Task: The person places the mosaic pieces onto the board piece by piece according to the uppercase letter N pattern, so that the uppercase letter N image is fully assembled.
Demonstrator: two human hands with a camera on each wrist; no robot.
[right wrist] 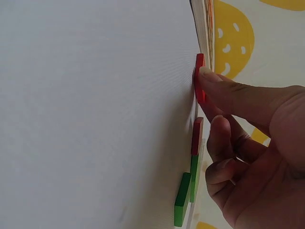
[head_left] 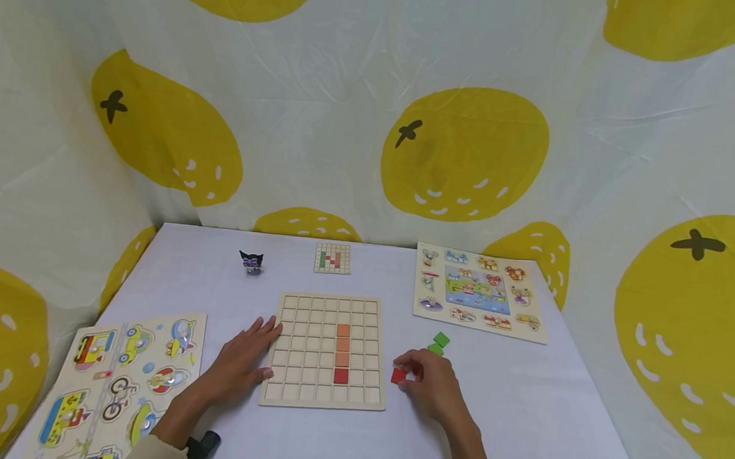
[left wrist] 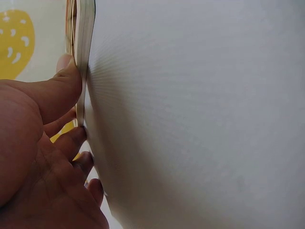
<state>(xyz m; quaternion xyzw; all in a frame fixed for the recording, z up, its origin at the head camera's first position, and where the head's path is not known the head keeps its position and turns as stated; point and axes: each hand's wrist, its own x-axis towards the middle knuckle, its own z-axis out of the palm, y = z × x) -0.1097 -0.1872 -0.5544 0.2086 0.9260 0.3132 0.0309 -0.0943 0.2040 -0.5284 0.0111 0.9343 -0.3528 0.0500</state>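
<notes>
My right hand (head_left: 433, 387) pinches a red tile (head_left: 398, 376) just right of the board (head_left: 307, 355). My left hand (head_left: 238, 361), fingers spread, touches the board's left edge; 2 green tiles (head_left: 441, 339) lie on the right, farther back.

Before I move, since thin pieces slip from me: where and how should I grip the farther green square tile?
Probably pinch the farther green square tile by its far-left and near-right edges, the right hand coming down from above. It is thin and lies flat, so edges offer the grip, and the nearer green square tile sits at its near-left edge.
</notes>
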